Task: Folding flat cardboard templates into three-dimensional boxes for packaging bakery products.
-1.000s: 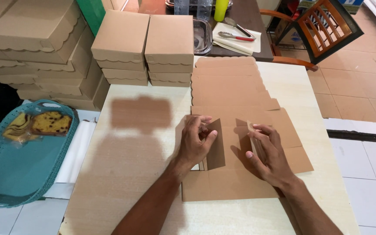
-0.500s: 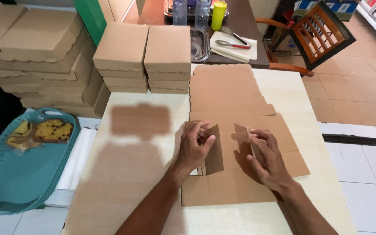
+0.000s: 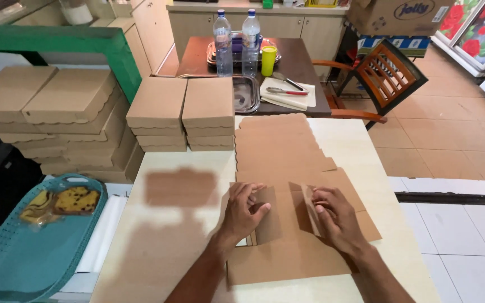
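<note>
Both your hands are folding up flaps on the flat cardboard box blank (image 3: 287, 235) lying on the pale table (image 3: 197, 163)

Your left hand (image 3: 242, 212) pinches one raised flap between thumb and fingers; your right hand (image 3: 335, 216) curls closed around the opposite flap. Stacks of finished brown boxes (image 3: 181, 112) sit shut at the table's far edge (contents hidden). At your left, a teal basket tray (image 3: 7, 264) holds wrapped cake slices (image 3: 65, 202). Behind, a metal tray (image 3: 245, 92) sits near two capped water bottles (image 3: 237, 42)
</note>
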